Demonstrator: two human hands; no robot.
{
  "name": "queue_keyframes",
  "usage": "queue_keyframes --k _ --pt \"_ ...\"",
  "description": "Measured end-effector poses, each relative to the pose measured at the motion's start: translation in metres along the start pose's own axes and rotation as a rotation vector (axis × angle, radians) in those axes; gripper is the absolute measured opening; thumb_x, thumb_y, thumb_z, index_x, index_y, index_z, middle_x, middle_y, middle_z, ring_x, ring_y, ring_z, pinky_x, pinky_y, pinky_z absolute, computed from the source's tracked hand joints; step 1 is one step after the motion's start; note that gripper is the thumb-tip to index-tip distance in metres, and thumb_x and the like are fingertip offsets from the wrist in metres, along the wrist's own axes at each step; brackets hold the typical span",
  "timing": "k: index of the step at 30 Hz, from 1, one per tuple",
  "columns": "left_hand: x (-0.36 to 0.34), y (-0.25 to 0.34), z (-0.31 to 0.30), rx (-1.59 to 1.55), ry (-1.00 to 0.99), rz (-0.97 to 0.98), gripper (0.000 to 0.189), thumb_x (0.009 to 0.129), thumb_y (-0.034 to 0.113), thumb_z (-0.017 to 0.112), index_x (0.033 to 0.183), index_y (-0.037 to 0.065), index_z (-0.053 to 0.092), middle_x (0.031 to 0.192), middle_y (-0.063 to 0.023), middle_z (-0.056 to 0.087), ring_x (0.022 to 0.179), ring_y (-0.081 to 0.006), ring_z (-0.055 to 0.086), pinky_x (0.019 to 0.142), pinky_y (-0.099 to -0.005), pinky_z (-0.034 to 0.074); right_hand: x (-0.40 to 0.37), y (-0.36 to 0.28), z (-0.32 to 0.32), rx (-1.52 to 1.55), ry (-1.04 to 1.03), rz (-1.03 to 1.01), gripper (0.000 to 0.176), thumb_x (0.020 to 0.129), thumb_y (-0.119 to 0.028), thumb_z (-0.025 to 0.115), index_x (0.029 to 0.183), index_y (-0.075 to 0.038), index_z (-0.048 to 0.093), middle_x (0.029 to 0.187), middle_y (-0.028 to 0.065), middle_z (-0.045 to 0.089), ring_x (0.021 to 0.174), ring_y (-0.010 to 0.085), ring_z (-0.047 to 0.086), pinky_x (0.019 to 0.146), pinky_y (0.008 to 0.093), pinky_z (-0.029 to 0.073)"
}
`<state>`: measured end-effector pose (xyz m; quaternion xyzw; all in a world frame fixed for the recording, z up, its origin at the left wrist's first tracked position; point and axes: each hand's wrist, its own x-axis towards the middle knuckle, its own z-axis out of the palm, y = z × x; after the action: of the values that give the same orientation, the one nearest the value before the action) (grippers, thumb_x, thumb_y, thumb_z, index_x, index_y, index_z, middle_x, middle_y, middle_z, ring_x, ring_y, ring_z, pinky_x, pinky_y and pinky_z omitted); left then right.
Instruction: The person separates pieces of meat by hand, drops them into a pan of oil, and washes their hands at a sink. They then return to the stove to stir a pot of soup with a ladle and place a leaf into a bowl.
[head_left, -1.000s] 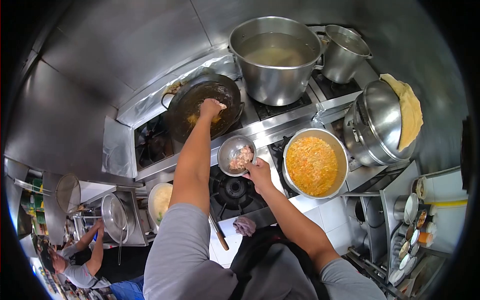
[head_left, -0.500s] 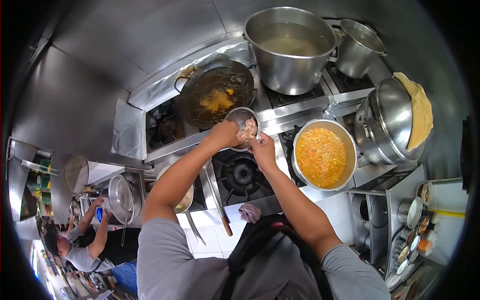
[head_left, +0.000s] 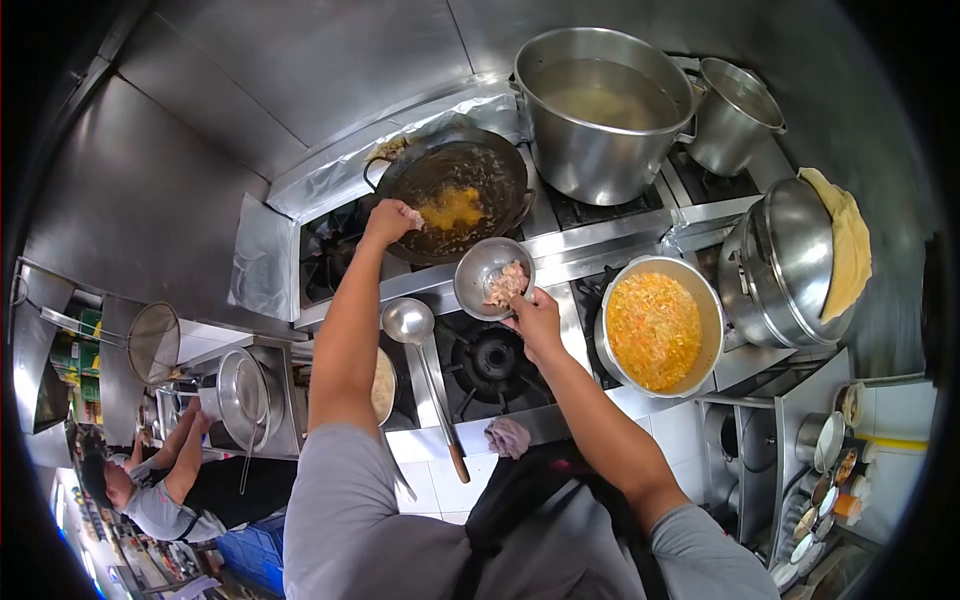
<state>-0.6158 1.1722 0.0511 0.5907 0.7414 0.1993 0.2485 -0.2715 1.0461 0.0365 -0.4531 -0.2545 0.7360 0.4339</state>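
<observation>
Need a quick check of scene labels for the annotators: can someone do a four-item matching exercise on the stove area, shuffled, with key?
Things:
1. Wok
2. Steel bowl
3. Ladle
4. Cloth

Places and states:
A. Held in the right hand, with pink meat pieces inside
B. Crumpled, at the front edge of the stove
C. Dark, with orange-yellow food inside
D. Lying left of a bare burner, brown-ended handle toward the wearer

Pairs: 1-C, 2-A, 3-D, 4-B
</observation>
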Motion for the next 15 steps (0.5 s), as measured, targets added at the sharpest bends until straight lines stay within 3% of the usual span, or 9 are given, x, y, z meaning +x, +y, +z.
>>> queue_keyframes --k 1,4,5,9,10,12,14,15 --pt "0.006 -0.007 0.004 0.282 0.073 -0.114 0.02 0.079 0.023 0.076 0.089 0.006 0.074 0.089 -0.0133 0.074 0.082 -0.0299 0.071 0.074 -0.0384 0.055 -0.002 0.0 -0.003 -0.001 0.003 0.002 0.019 0.086 -0.005 0.063 0.104 0.001 0.063 0.095 0.0089 0.065 0.082 0.0157 0.065 0.068 0.0298 0.059" --pt "0.017 -0.029 0.021 0.297 0.112 -0.247 0.022 0.077 0.025 0.076 0.092 0.009 0.075 0.094 -0.0178 0.072 0.095 -0.0374 0.068 0.082 -0.0435 0.055 -0.005 -0.002 -0.007 0.026 0.02 -0.002 0.016 0.086 -0.005 0.063 0.101 0.0 0.062 0.092 0.008 0.064 0.08 0.0147 0.064 0.068 0.0294 0.059" --pt "0.021 -0.037 0.027 0.329 0.143 -0.221 0.025 0.077 0.025 0.075 0.098 0.011 0.075 0.099 -0.0187 0.071 0.101 -0.0362 0.067 0.087 -0.0439 0.054 -0.005 -0.004 -0.008 0.024 0.019 -0.003 0.016 0.086 -0.005 0.063 0.101 0.0 0.062 0.092 0.008 0.064 0.08 0.0147 0.064 0.068 0.0294 0.059" --pt "0.008 0.002 0.006 0.44 0.24 -0.171 0.028 0.08 0.022 0.069 0.107 0.013 0.073 0.103 -0.019 0.07 0.102 -0.0379 0.066 0.09 -0.0457 0.053 -0.005 -0.003 -0.015 0.015 0.028 -0.017 0.014 0.086 -0.006 0.062 0.099 -0.001 0.062 0.091 0.007 0.064 0.078 0.0127 0.063 0.068 0.0287 0.058" --pt "0.008 0.011 0.004 0.417 0.312 -0.023 0.027 0.079 0.02 0.067 0.104 0.013 0.074 0.098 -0.0179 0.071 0.098 -0.0371 0.068 0.087 -0.045 0.054 -0.003 0.0 -0.017 0.013 0.019 -0.035 0.013 0.086 -0.007 0.062 0.099 -0.002 0.062 0.091 0.0067 0.064 0.077 0.0121 0.063 0.068 0.0286 0.058" --pt "-0.032 0.073 -0.004 0.234 0.191 0.262 0.027 0.077 0.02 0.067 0.101 0.012 0.074 0.095 -0.0172 0.071 0.092 -0.0353 0.069 0.084 -0.0438 0.055 0.0 0.004 -0.016 0.02 0.017 -0.053 0.013 0.087 -0.007 0.062 0.098 -0.001 0.063 0.089 0.0057 0.064 0.075 0.0109 0.062 0.066 0.0272 0.057" --pt "-0.08 0.123 0.006 0.075 -0.193 0.335 0.026 0.074 0.025 0.069 0.095 0.01 0.075 0.092 -0.0156 0.072 0.089 -0.0331 0.069 0.082 -0.0423 0.055 -0.004 -0.003 -0.006 0.003 -0.014 -0.068 0.011 0.087 -0.007 0.062 0.096 -0.001 0.063 0.085 0.0042 0.064 0.072 0.0104 0.062 0.063 0.0259 0.055" --pt "-0.096 0.13 0.02 0.175 -0.27 0.39 0.025 0.075 0.024 0.07 0.094 0.009 0.074 0.09 -0.0163 0.071 0.086 -0.0343 0.069 0.079 -0.0423 0.055 -0.003 -0.002 -0.002 -0.008 -0.043 -0.082 0.011 0.086 -0.007 0.062 0.095 -0.001 0.063 0.083 0.0037 0.064 0.07 0.0102 0.061 0.061 0.0248 0.054"
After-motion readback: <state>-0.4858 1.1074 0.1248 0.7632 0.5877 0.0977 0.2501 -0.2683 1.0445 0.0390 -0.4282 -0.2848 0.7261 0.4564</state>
